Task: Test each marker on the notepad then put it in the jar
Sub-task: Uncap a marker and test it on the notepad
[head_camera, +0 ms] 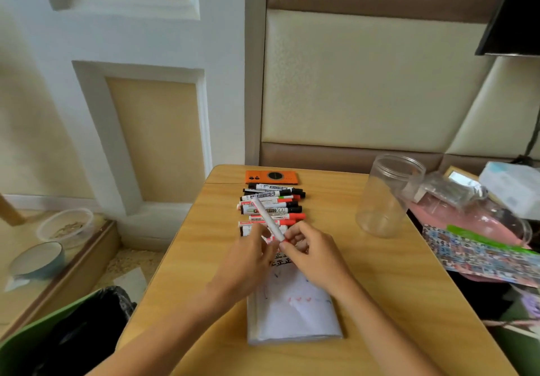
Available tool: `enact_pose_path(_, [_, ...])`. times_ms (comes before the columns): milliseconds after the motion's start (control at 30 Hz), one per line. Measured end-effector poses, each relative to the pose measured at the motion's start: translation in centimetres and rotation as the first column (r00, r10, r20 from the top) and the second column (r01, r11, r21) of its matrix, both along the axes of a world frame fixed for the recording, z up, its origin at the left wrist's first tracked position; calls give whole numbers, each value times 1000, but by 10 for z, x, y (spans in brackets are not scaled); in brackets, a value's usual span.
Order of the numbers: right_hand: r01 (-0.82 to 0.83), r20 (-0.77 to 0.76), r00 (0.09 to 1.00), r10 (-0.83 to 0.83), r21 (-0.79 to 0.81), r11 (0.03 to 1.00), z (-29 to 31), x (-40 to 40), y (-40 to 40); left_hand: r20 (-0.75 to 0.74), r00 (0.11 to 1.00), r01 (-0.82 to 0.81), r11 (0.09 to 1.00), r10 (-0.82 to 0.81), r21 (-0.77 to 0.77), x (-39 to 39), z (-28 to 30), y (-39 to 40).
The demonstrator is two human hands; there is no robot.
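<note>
Holding one white marker [268,220] over the far end of the notepad [292,314], I have both hands on it. My left hand [248,261] grips the barrel from the left, fingers curled round it. My right hand [309,251] pinches the red end nearest me; whether that is the cap or the tip I cannot tell, as the motion blurs it. The marker slants away from me, its far end lying over the row of markers [271,203].

That row sits on the wooden worktop [380,288], just beyond the notepad: white barrels with black, red and one green cap, lying crosswise and touching each other. Beyond them lies a flat orange device [272,177] near the worktop's far edge.

The notepad lies flat before me, its white page bearing a few small red and dark marks and some printed characters near my fingers.

The clear plastic jar [385,197] stands lidless to the right of the markers, well apart from them, near a cluttered pile of packets [479,229] at the worktop's right edge.
</note>
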State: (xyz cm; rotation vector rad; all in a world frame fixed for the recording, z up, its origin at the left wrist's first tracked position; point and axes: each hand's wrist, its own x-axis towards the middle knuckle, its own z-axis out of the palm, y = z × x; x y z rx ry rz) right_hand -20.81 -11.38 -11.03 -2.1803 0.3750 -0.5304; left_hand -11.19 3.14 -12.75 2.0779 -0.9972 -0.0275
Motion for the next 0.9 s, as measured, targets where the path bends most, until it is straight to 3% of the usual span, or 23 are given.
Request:
enact_pose_path(100, [-14, 54, 998, 12, 50, 999, -11, -5, 4, 58, 998, -24, 1000, 25, -17, -5, -2, -3])
enact_pose_path(267, [-139, 91, 986, 138, -2, 990, -12, -10, 7, -64, 997, -55, 989, 47, -139, -7, -10, -1])
enact_pose_path(367, [-42, 216, 971, 99, -255, 966, -7, -16, 5, -27, 999, -51, 978, 46, -203, -10, -3, 6])
enact_pose_path(467, [143, 348, 934, 83, -575, 806, 8, -25, 4, 153, 987, 61, 991, -42, -118, -13, 5, 11])
enact_pose_path(567, [89, 238, 959, 157, -773, 629, 9, -25, 4, 281, 946, 176, 984, -162, -25, -13, 3, 15])
enact_pose_path(700, [-18, 101, 983, 156, -784, 620, -12, -22, 1, 366, 910, 195, 980, -195, 39, -9, -6, 16])
enact_pose_path(900, [28, 151, 971, 188, -844, 535, -13, -20, 4, 399, 879, 241, 966, -260, 96, -1, -6, 23])
